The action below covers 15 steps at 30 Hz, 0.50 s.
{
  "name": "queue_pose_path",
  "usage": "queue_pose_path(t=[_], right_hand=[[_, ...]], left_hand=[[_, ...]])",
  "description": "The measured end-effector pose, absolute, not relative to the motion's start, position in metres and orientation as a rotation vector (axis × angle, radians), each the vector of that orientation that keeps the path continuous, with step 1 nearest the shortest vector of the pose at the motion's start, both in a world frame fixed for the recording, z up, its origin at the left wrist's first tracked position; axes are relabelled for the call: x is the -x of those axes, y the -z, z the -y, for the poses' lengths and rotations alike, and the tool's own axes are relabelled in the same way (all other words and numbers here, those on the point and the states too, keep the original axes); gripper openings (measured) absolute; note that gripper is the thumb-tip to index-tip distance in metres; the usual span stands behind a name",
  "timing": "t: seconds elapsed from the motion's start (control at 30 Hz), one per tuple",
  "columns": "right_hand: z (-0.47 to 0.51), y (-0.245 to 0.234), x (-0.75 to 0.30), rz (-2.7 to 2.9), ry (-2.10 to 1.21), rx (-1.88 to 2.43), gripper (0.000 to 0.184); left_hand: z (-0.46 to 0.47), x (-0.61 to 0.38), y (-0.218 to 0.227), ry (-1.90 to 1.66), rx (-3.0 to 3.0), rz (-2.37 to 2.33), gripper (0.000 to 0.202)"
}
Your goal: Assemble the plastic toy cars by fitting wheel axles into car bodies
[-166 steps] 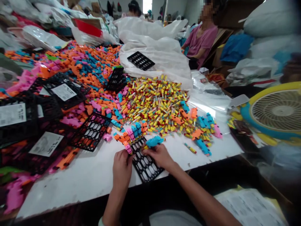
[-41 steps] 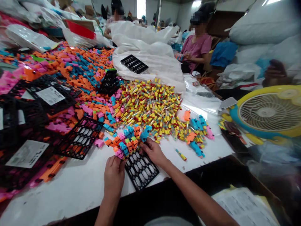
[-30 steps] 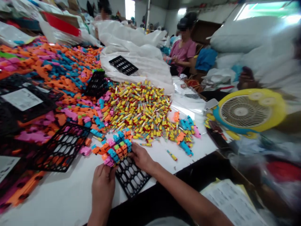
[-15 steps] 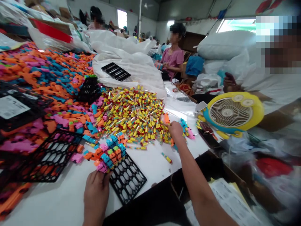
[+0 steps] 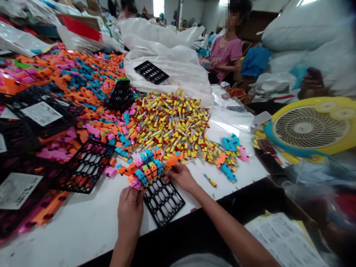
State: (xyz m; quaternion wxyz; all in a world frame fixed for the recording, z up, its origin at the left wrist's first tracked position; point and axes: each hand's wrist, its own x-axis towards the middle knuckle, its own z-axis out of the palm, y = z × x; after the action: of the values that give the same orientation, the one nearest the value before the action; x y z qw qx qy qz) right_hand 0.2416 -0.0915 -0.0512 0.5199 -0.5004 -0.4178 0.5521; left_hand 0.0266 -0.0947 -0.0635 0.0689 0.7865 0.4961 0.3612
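Observation:
A black grid tray (image 5: 164, 204) lies on the white table top, its far part filled with rows of blue, orange and pink toy cars (image 5: 150, 171). My left hand (image 5: 130, 209) is closed at the tray's left edge, its fingertips partly hidden beside a pink car. In my right hand (image 5: 183, 178), a loose orange toy car (image 5: 174, 160) is pinched just above the tray's right side. Several near slots of the tray hold no cars. Behind both hands spreads a heap of small clear tubes with yellow ends (image 5: 172, 126).
A large pile of toy cars (image 5: 78, 79) covers the left back, with more black trays (image 5: 86, 167) on it. Loose cars (image 5: 229, 172) lie right of the tubes. A yellow fan (image 5: 306, 128) stands at the right. A person in pink (image 5: 226, 53) sits behind.
My right hand has come back left from beside the tube heap to the tray, bringing an orange toy car. My left hand stays at the tray's edge. The view has shifted rightward and down.

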Motion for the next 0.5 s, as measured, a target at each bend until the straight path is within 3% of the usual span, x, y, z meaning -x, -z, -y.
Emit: queue_pose_path(t=[0.2,0.37,0.5], right_hand=[[0.082,0.044,-0.250,1.586,-0.885,1.254,0.007],[0.079,0.036,-0.244,1.749,-0.801,1.164,0.009],[0.084,0.036,-0.271,1.619,-0.667,1.344,0.012]], left_hand=[[0.094,-0.027,0.065,-1.085,-2.341,-1.493,0.021],[0.091,-0.026,0.065,-1.154,-2.443,-1.483,0.023],[0.086,-0.024,0.065,-1.207,-2.535,-1.399,0.023]])
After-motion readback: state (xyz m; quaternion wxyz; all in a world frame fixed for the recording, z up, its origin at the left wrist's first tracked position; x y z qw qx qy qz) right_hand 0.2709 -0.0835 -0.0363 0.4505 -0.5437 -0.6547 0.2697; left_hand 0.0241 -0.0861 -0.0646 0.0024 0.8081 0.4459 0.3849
